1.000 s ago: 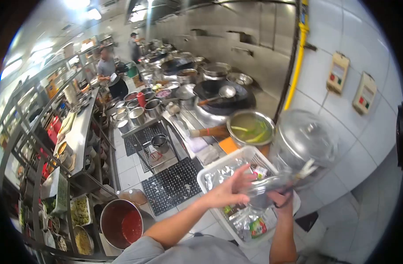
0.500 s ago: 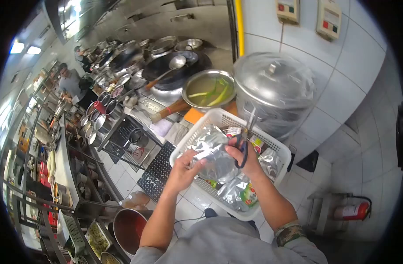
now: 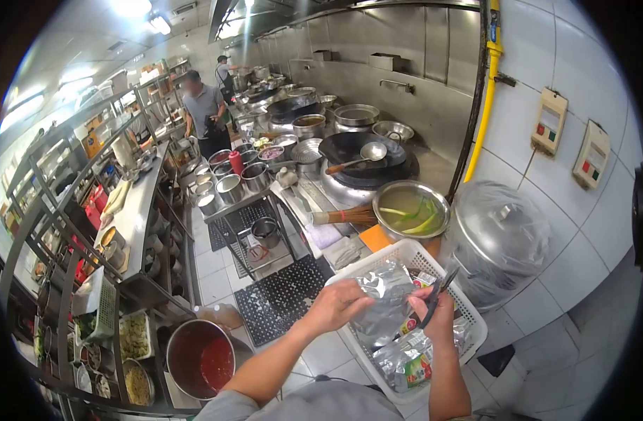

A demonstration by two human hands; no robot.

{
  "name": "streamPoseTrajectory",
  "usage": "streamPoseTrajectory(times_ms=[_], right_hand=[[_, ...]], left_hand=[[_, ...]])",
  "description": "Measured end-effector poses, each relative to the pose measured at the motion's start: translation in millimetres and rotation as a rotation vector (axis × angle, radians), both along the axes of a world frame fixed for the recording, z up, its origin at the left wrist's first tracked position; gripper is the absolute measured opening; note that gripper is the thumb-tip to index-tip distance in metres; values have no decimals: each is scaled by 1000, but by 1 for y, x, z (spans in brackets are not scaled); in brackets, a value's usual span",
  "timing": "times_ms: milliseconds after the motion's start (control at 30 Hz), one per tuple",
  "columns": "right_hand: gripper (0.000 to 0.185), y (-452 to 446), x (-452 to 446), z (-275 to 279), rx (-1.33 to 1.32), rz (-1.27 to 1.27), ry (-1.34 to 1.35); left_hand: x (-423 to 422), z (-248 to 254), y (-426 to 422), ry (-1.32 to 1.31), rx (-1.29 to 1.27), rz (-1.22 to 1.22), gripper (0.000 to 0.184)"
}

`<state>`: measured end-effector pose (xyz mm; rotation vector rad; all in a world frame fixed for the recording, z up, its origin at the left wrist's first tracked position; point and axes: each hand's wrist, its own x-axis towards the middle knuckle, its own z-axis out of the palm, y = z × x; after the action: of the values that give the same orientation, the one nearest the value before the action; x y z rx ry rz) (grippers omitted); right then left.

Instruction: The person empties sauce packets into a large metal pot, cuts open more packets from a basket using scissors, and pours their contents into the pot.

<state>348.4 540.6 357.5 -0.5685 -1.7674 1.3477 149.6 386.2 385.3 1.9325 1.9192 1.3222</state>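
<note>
My right hand (image 3: 437, 313) grips a pair of dark-handled scissors (image 3: 443, 286), its thumb and fingertips at the edge of a silver foil pouch (image 3: 379, 309). To the pouch's left is my left hand (image 3: 341, 306), fingers loosely bent and apart, with nothing visible in them. Whether its fingertips touch the foil I cannot tell. Both hands are above a white perforated plastic basket (image 3: 477, 335), which holds more silver pouches and packets with green and red print (image 3: 417, 369).
Behind the basket stands a steel bowl (image 3: 412, 209) of liquid with green stalks. A plastic-wrapped lidded pot (image 3: 500, 238) is right of it. A wok (image 3: 353, 151) with a ladle sits on the stove. A pot of red liquid (image 3: 202, 359) is at lower left. Two people stand farther back.
The camera view has tilted up and turned left, so the basket appears lower and farther right. My left hand has come off the pouch's left side; the scissors stay in my right hand.
</note>
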Motion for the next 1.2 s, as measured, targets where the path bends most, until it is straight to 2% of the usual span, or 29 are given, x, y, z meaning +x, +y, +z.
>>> streamPoseTrajectory(times_ms=[67, 167, 233, 267, 333, 400, 500, 533, 633, 700, 867, 900, 1033, 1133, 1200], right_hand=[[10, 0, -4, -5, -5, -27, -5], [10, -3, -14, -2, -27, -9, -22], [11, -4, -11, 8, -51, 70, -200], [12, -2, -9, 15, -79, 127, -292], [21, 7, 5, 27, -12, 106, -188], [28, 21, 28, 23, 1, 17, -168], [35, 36, 68, 10, 102, -58, -376], [40, 34, 75, 10, 218, -68, -390], [46, 20, 86, 13, 163, -17, -520], [46, 15, 88, 6, 104, 38, -486], [61, 15, 84, -9, 197, 34, -495], [66, 13, 84, 0, 215, 26, -604], [69, 17, 77, -9, 379, 19, -599], [69, 20, 61, 4, 417, 80, -765], [64, 18, 53, 9, 464, 94, -757]], left_hand=[[-1, -3, 6, -4, -30, 57, 17], [14, 27, 16, 219, 52, 115, 20], [29, 31, 32, 275, 92, 47, 19], [32, 27, 39, 231, 23, -7, 18], [30, 21, 48, 158, -103, -107, 16], [16, 21, 51, 175, -58, -160, 11], [-11, 34, 54, 215, -4, -267, 8], [-15, 47, 52, 209, -6, -301, 7], [-16, 61, 57, 186, -40, -374, 7], [-8, 69, 60, 153, -103, -423, 8], [-1, 31, 87, 228, -116, -429, 9], [-1, 26, 86, 215, -93, -409, 9], [-7, 23, 78, 164, -120, -326, 8], [-8, 26, 74, 156, -120, -309, 7], [-12, 24, 72, 174, -104, -310, 8]])
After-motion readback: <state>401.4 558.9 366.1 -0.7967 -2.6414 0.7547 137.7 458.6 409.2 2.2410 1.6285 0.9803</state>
